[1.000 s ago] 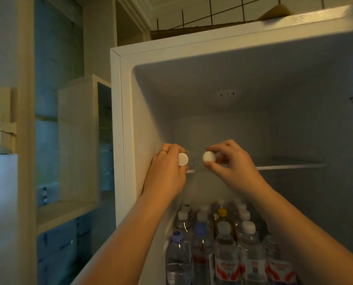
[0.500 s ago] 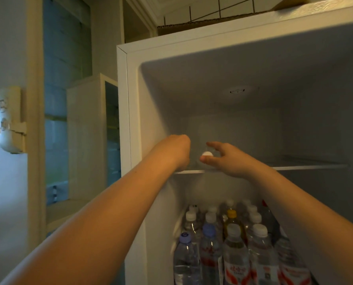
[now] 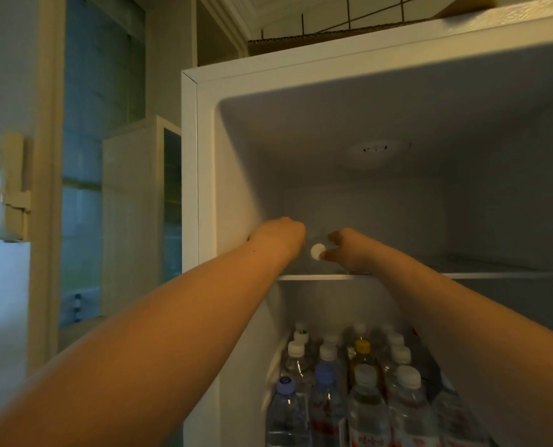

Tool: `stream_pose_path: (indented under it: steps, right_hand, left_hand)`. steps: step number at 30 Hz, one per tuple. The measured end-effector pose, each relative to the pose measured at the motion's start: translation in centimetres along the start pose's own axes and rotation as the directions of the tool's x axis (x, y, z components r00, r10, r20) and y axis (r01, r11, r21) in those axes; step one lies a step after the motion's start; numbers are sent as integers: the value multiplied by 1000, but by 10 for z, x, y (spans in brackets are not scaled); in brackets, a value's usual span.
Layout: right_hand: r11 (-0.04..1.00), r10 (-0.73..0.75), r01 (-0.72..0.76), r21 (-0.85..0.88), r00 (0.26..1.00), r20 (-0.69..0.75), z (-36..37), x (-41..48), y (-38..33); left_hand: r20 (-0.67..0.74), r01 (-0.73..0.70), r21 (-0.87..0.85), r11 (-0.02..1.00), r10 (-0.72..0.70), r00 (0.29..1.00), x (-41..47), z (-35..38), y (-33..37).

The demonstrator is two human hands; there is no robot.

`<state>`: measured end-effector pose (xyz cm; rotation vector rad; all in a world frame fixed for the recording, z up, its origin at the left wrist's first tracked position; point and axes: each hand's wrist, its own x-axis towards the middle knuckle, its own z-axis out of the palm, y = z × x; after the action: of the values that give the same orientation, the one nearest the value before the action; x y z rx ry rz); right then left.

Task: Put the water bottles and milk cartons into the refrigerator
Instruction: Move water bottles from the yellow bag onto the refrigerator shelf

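Bottle [image 3: 317, 252] judged mid-placement on shelf [image 3: 462, 275] beneath the fingers; near end is pinched by right hand [image 3: 349, 250]. Left hand [image 3: 278, 237] fingers are hidden: grip cannot be told. Release is called for next.

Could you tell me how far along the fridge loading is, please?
Done: many water bottles stand packed on the lower level. In hand: the right hand pinches a white-capped bottle on the upper shelf; the left hand reaches in beside it, fingers hidden. Left: no milk cartons are in view.
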<state>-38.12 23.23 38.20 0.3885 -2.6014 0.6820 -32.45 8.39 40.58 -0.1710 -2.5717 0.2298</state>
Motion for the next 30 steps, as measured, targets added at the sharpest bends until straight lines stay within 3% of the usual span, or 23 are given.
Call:
stream_pose_path:
  steps: [9, 14, 23, 26, 30]
  right_hand:
    - [995, -15, 9, -96, 998, -66, 1, -11, -1]
    - [988, -69, 45, -149, 984, -161, -3, -36, 2]
    - [913, -184, 33, -408, 924, -336, 24, -116, 16]
    - [895, -193, 9, -447, 909, -369, 39, -147, 21]
    - [933, -58, -51, -356, 956, -288, 64, -197, 22]
  left_hand:
    - [4, 10, -21, 1000, -10, 1000, 4, 12, -1]
    - [-76, 47, -201, 979, -63, 995, -9, 25, 2]
    - [-239, -137, -394, 909, 43, 970, -77, 48, 12]
    - [-163, -152, -417, 896, 91, 982, -116, 60, 20]
    - [-94, -195, -506, 840, 171, 981, -173, 82, 33]
